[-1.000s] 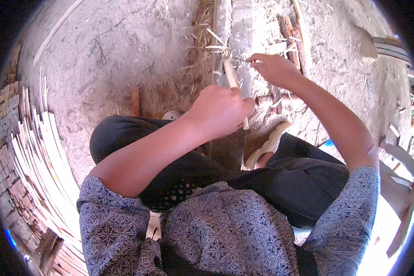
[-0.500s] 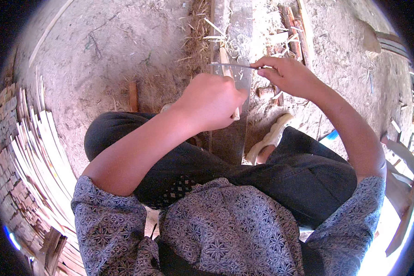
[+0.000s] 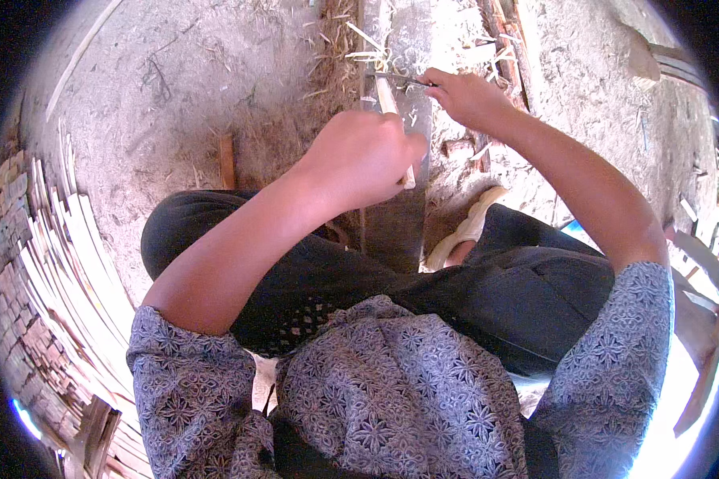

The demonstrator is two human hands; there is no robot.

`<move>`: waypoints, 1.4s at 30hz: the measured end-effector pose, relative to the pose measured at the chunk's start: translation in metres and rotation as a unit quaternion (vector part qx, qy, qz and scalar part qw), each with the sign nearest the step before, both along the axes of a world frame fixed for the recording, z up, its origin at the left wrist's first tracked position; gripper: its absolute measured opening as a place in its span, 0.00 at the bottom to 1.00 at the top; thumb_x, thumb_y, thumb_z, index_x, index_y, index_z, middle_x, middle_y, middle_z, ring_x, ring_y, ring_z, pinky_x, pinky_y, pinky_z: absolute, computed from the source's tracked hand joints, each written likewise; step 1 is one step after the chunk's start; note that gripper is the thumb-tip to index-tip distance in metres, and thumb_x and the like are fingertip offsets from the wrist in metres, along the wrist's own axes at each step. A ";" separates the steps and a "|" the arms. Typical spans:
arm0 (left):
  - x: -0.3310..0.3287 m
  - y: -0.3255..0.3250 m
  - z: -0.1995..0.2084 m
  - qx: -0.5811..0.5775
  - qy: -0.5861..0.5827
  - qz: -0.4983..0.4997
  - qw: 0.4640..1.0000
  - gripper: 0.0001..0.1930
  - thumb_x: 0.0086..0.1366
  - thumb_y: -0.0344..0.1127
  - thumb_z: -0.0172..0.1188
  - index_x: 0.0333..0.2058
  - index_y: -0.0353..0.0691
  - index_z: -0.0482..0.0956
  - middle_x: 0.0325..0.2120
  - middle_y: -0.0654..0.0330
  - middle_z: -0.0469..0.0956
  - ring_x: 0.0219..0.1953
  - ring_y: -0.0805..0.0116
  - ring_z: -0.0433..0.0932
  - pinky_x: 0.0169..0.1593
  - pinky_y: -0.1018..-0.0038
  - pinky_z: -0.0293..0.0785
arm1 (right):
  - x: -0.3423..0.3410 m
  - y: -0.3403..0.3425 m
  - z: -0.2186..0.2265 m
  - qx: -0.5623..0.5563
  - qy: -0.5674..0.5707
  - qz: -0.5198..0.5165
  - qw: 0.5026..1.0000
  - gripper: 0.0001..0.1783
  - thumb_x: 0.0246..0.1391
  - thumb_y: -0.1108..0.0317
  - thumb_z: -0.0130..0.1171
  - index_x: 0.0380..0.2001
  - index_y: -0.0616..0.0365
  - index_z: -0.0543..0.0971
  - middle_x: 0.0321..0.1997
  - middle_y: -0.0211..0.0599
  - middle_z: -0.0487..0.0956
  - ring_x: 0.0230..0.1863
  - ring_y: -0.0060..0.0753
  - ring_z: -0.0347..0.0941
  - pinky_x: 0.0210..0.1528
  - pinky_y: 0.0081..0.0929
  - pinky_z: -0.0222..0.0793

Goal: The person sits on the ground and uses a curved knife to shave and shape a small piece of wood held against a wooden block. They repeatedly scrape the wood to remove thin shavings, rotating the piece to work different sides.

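Note:
My left hand (image 3: 359, 156) is closed in a fist around a pale wooden stick (image 3: 387, 96). The stick's far end reaches out beyond the knuckles, and its near end shows below the fist. My right hand (image 3: 467, 97) grips a thin knife (image 3: 401, 78), its handle mostly hidden by the fingers. The blade lies crosswise at the stick's far part, among curled shavings. Beneath both hands runs a long dark board (image 3: 393, 235), between my folded legs.
Wood shavings (image 3: 339, 48) litter the ground around the board's far part. Reddish wood pieces (image 3: 510, 48) lie right of it, and a short brown stick (image 3: 228, 162) to the left. Long pale strips (image 3: 76, 263) are heaped at far left, beside stacked small blocks (image 3: 12, 239).
My right hand and the knife have moved away from me along the stick, toward its far end. The left hand keeps its hold on the stick, slightly higher in the picture.

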State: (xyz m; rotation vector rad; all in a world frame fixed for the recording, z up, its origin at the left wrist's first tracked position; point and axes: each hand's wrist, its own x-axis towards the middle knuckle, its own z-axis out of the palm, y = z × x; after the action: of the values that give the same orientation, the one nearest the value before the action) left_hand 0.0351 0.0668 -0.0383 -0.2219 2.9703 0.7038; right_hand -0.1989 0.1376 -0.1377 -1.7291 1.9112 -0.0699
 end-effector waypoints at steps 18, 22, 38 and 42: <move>0.016 0.006 -0.016 -0.026 -0.026 -0.011 0.999 0.07 0.58 0.40 0.62 0.31 0.44 0.79 0.25 0.51 0.80 0.28 0.47 0.83 0.33 0.54 0.80 | 0.006 0.023 0.023 0.027 -0.073 0.001 0.997 0.21 0.69 0.45 0.45 0.57 0.41 0.75 0.36 0.49 0.84 0.39 0.57 0.82 0.42 0.52 0.77; 0.016 0.007 -0.011 -0.018 -0.034 0.011 0.999 0.07 0.60 0.39 0.61 0.32 0.44 0.79 0.25 0.50 0.79 0.28 0.47 0.83 0.33 0.54 0.81 | 0.015 0.021 0.025 0.036 0.004 -0.014 0.999 0.23 0.69 0.42 0.44 0.57 0.37 0.75 0.38 0.49 0.84 0.41 0.58 0.82 0.42 0.54 0.77; -0.002 0.003 -0.003 -0.002 -0.021 -0.007 1.000 0.07 0.62 0.40 0.61 0.32 0.44 0.79 0.24 0.52 0.79 0.28 0.47 0.83 0.34 0.53 0.80 | -0.005 0.011 0.010 0.044 0.045 -0.011 0.998 0.20 0.70 0.49 0.46 0.56 0.43 0.76 0.40 0.50 0.84 0.42 0.58 0.81 0.44 0.54 0.75; -0.004 0.000 -0.002 -0.011 -0.003 -0.001 1.000 0.07 0.63 0.40 0.60 0.31 0.44 0.79 0.24 0.52 0.79 0.28 0.48 0.83 0.33 0.54 0.80 | 0.003 0.012 0.009 0.100 0.044 -0.057 0.992 0.20 0.70 0.51 0.44 0.57 0.45 0.74 0.45 0.51 0.83 0.46 0.58 0.80 0.47 0.54 0.74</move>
State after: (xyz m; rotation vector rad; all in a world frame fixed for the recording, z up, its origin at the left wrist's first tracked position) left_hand 0.0313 0.0665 -0.0400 -0.2237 2.9725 0.6698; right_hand -0.1961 0.1500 -0.1289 -1.5139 2.0058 0.1534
